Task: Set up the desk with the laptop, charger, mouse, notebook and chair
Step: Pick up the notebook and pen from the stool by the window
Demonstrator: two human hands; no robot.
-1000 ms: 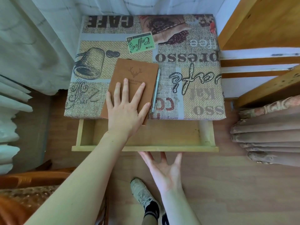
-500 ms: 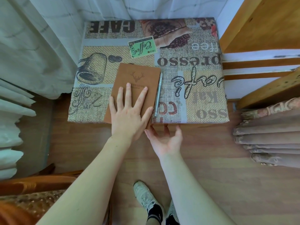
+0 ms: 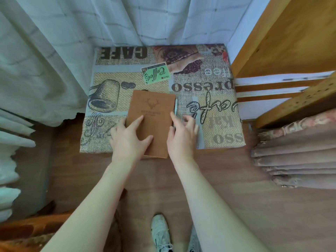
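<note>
A brown notebook (image 3: 151,113) with a deer emblem lies on the small desk (image 3: 218,128), which is covered by a coffee-print cloth. Its near edge sticks out slightly past the desk front. My left hand (image 3: 129,140) holds the notebook's left edge, with forefinger and thumb on the cover. My right hand (image 3: 182,137) is at the notebook's right edge, fingers curled over the pen (image 3: 175,106) that lies alongside it. Part of a wooden chair (image 3: 27,228) shows at the bottom left. No laptop, charger or mouse is in view.
White curtains (image 3: 45,60) hang to the left and behind the desk. A wooden bed frame (image 3: 291,42) and folded drapery (image 3: 294,153) stand on the right. My shoe (image 3: 161,231) is on the wooden floor below the desk.
The desk drawer, open a second ago, was pushed shut by my right hand. That hand then rose to the pen. My left hand slid from flat on the cover to the notebook's left edge.
</note>
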